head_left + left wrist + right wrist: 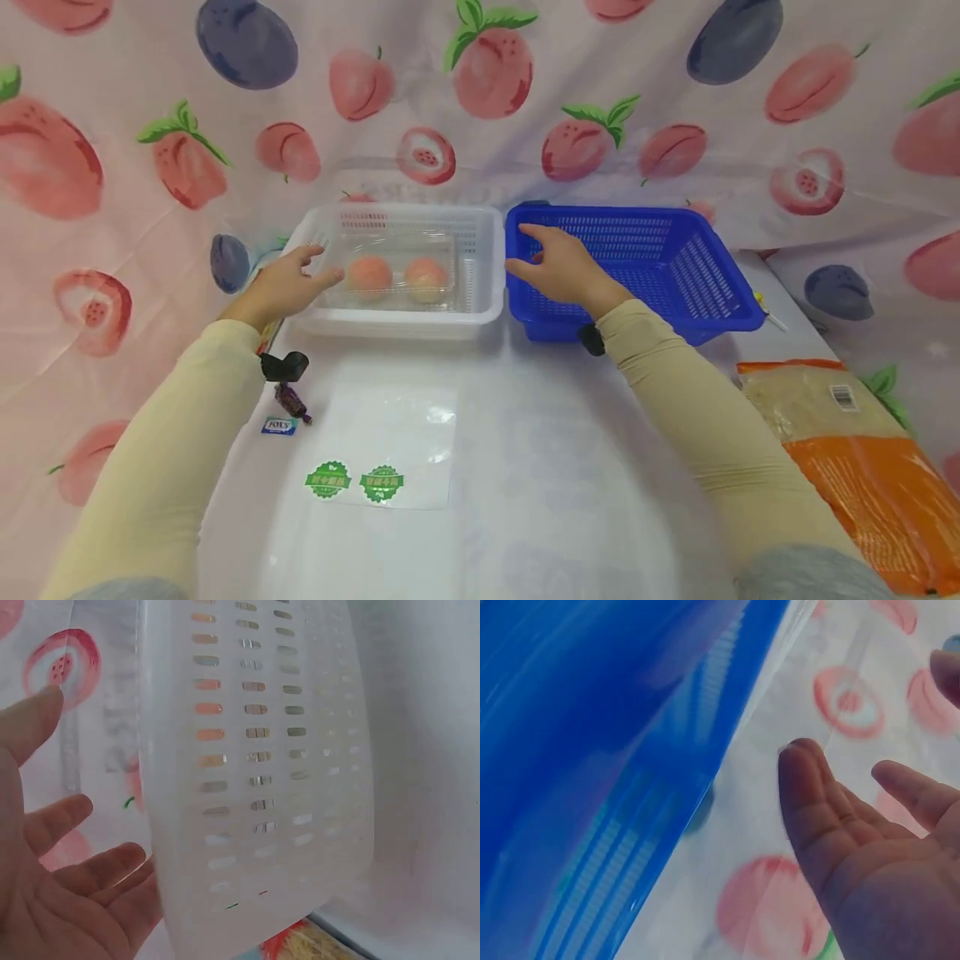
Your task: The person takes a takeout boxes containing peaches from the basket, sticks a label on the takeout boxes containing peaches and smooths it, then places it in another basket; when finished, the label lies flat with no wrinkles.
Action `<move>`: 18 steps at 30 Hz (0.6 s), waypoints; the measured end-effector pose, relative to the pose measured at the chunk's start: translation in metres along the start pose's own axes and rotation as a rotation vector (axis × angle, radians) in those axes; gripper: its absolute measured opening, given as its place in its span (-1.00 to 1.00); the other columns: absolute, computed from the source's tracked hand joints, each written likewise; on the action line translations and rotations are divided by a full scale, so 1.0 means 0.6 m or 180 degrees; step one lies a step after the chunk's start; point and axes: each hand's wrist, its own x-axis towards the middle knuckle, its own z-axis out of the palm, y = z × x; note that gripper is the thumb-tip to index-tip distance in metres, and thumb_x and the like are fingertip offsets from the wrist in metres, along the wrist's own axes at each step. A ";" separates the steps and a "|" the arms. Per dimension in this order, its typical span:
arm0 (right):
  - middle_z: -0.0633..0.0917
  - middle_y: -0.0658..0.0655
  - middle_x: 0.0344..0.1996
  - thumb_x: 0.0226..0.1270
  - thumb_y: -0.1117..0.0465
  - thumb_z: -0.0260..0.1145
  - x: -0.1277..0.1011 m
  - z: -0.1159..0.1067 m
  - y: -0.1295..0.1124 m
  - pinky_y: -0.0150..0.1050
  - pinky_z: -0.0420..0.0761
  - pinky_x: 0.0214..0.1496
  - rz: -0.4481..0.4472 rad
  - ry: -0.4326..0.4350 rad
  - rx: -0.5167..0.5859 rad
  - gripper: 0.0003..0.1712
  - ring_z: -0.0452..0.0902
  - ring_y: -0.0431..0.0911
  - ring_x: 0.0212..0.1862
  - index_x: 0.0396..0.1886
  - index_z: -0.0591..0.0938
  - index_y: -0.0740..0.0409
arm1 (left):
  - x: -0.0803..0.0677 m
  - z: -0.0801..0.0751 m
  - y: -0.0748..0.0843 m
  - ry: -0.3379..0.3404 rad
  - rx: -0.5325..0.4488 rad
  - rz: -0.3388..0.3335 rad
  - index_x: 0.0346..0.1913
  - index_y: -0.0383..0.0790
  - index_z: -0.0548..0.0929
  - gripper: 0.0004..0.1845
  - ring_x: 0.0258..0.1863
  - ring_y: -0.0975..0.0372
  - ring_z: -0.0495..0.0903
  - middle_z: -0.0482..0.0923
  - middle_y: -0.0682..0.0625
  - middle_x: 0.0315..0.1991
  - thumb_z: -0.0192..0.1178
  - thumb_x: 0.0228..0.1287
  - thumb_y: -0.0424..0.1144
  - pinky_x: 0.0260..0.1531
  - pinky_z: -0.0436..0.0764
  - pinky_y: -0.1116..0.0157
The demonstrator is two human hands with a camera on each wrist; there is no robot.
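My left hand (283, 285) is at the left end of a white plastic basket (405, 323), fingers spread and holding nothing. Inside that basket is a clear plastic box (397, 246) with two round, peach-like fruits (426, 279) in it. In the left wrist view, the fingers (97, 871) are beside the slotted basket wall (315, 765). Over the left part of a blue plastic basket (667, 292) hovers my right hand (562, 265), its thumb and fingers apart with nothing between them. The right wrist view has this hand (885, 862) away from the blue rim (727, 735).
A wrapped candy (291, 402) and a small blue packet (279, 427) lie at the table's left. Two green stickers (327, 480) show on a clear sheet (397, 425) in front. An orange-and-clear bag (855, 450) lies at the right. Fruit-print cloth (480, 133) hangs behind.
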 end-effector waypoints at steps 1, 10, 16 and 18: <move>0.35 0.25 0.43 0.40 -0.10 0.30 0.008 0.008 -0.009 0.00 0.58 0.15 -0.0008 -0.0029 0.0049 -0.12 0.51 0.10 0.20 0.56 0.21 0.16 | 0.004 0.001 0.000 -0.0020 -0.0054 -0.0005 0.60 -0.24 -0.03 0.01 0.43 -0.28 0.13 0.02 -0.42 0.51 0.00 0.38 0.37 0.30 0.21 -0.27; 0.27 0.13 0.50 0.39 -0.13 0.32 0.062 0.086 -0.064 -0.03 0.54 0.21 -0.0052 -0.0370 0.0375 -0.08 0.44 0.11 0.32 0.59 0.17 0.06 | 0.028 0.012 -0.009 -0.0215 -0.0285 -0.0090 0.62 -0.10 -0.07 -0.01 0.48 -0.29 -0.04 -0.08 -0.41 0.54 0.11 0.36 0.31 0.31 0.06 -0.34; 0.27 0.17 0.50 0.39 -0.12 0.32 0.087 0.124 -0.080 -0.08 0.29 0.43 -0.0129 -0.0431 0.0239 -0.09 0.26 0.08 0.45 0.58 0.18 0.10 | 0.035 0.010 -0.018 -0.0313 -0.0331 -0.0042 0.63 -0.04 -0.04 -0.04 0.49 -0.28 -0.06 -0.09 -0.37 0.55 0.16 0.36 0.26 0.32 0.03 -0.34; 0.26 0.17 0.51 0.41 -0.10 0.31 0.092 0.134 -0.083 -0.09 0.20 0.47 -0.0084 -0.0429 0.0246 -0.11 0.16 0.05 0.49 0.58 0.19 0.11 | 0.038 0.010 -0.019 -0.0356 -0.0313 0.0006 0.62 -0.06 -0.03 -0.06 0.49 -0.28 -0.05 -0.08 -0.38 0.55 0.16 0.38 0.22 0.33 0.04 -0.33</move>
